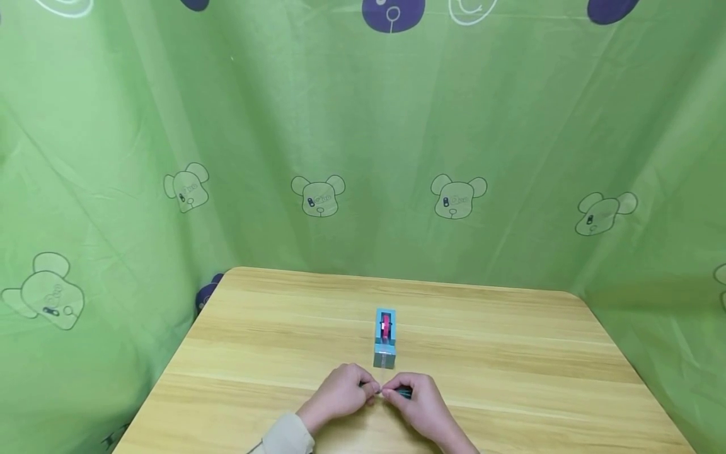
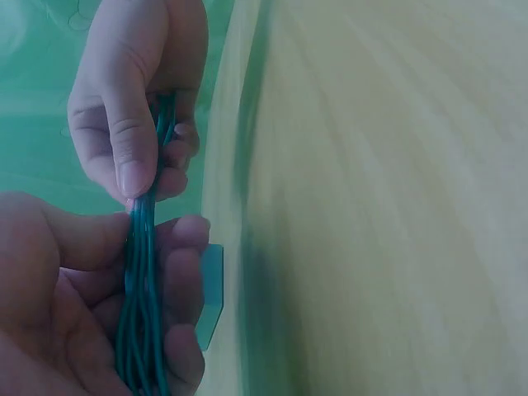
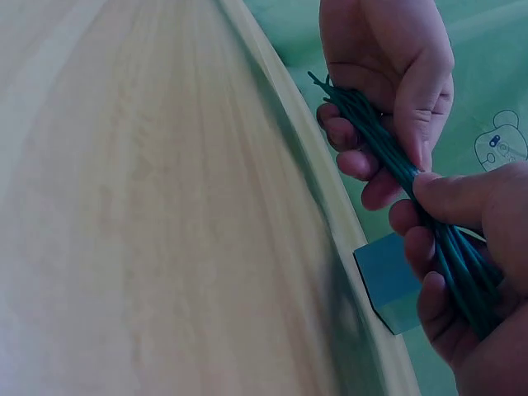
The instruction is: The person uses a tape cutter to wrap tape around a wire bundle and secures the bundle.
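Both hands grip a folded bundle of thin green cord point(image 2: 142, 289), with their fingertips close together near its middle. In the head view, my left hand point(image 1: 343, 391) pinches it from the left with thumb and fingers. From the other side my right hand point(image 1: 420, 403) holds it, and a little of the green shows inside its curled fingers. Several strands run lengthwise, and loose ends stick out past the left hand in the right wrist view. Just beyond the fingertips stands a blue tape dispenser point(image 1: 385, 350), its clear tape running down the front toward the hands.
A pink-red tape roll point(image 1: 386, 326) sits inside the dispenser. The wooden table point(image 1: 272, 334) has rounded far corners. A green curtain point(image 1: 386, 126) with bear-head prints hangs behind it and along both sides.
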A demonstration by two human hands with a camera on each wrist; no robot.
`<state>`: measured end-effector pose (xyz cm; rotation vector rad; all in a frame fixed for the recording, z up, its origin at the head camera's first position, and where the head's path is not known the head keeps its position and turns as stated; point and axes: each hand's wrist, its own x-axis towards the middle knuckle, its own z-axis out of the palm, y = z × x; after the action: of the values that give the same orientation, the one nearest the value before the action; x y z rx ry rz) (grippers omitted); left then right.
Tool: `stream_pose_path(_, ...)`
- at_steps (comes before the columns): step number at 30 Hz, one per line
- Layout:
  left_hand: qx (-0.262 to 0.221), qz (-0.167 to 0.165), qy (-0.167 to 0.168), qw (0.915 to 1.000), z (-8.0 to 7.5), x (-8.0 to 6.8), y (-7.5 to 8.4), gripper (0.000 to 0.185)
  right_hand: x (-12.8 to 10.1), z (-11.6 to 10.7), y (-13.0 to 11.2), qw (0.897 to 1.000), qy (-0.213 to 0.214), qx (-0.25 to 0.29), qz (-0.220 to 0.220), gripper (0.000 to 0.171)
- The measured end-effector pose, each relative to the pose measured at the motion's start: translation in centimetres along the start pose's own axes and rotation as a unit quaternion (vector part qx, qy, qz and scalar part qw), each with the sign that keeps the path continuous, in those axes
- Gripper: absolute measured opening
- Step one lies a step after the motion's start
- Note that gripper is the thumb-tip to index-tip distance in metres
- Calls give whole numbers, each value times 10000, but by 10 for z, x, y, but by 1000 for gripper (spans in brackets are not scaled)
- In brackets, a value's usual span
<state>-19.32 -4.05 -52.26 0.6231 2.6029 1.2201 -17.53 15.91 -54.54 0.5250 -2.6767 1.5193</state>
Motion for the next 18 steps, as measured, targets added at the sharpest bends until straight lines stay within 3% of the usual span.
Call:
stream_pose_path(5,-25,-103,-82,9999,0,0,1,31,-1,1,1,10000,59,-7,-69,5)
stream_pose_path(10,-298,-188,-19,9994,2,1,0,25,-1,1,1,9999,120,6,-99,5)
stream_pose_path(18,-348,-242,279,9987,7,2,-1,13,0,2,3,9994,63,294,167,5)
